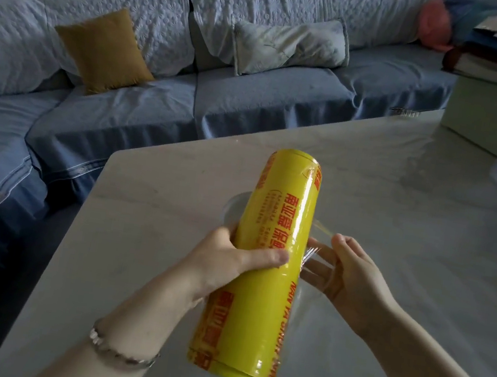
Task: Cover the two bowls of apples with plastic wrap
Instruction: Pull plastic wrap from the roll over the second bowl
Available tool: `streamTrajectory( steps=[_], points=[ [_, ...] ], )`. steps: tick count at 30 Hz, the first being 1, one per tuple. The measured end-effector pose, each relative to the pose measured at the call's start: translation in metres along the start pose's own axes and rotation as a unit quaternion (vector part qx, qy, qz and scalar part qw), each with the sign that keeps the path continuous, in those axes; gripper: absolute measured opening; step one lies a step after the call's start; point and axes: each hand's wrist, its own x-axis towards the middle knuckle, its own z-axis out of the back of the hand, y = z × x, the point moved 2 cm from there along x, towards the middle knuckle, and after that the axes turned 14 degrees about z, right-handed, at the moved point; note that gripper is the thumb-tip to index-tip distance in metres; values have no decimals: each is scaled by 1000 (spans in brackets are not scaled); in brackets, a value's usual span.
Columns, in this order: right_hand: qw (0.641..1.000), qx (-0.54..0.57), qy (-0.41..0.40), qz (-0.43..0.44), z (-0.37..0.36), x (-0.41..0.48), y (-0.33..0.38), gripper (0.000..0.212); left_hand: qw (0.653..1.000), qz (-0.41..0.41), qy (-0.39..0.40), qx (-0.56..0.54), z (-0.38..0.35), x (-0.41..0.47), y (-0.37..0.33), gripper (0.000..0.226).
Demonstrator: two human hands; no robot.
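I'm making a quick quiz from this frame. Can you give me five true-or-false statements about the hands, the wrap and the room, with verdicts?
1. The left hand grips the yellow roll of plastic wrap. True.
2. The right hand rests flat on the table. False: it pinches the loose film beside the roll.
3. The roll lies on the table. False: the left hand holds it up over the table.
4. A mustard cushion sits on the sofa. True.
5. A bracelet is on the right wrist. False: it is on the left wrist.
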Motion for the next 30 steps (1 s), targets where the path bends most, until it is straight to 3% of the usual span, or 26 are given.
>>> streamTrajectory(
  steps=[5, 10, 13, 16, 18, 22, 30],
  points=[
    [1000, -25, -15, 4, 8, 3, 3, 24, 997, -13, 65, -37, -15, 10, 0, 75],
    [972, -190, -122, 64, 8, 7, -7, 20, 990, -40, 79, -109, -19, 10, 7, 65],
    [943, -261, -161, 126, 12, 10, -11, 26, 995, -44, 14, -93, -15, 5, 14, 74],
    [909, -326, -174, 192, 23, 8, -18, 29, 996, -28, -90, 4, -1, -2, 21, 99],
    [889, -367, -172, 212, 30, 5, -27, 30, 983, -7, -162, 86, 5, -7, 22, 111],
    [878, -402, -157, 207, 35, 2, -49, 29, 934, 28, -274, 228, 0, -14, 29, 115],
    [877, -451, -91, 135, 40, 1, -73, 25, 891, 87, -314, 316, -10, -11, 38, 117]
  ],
)
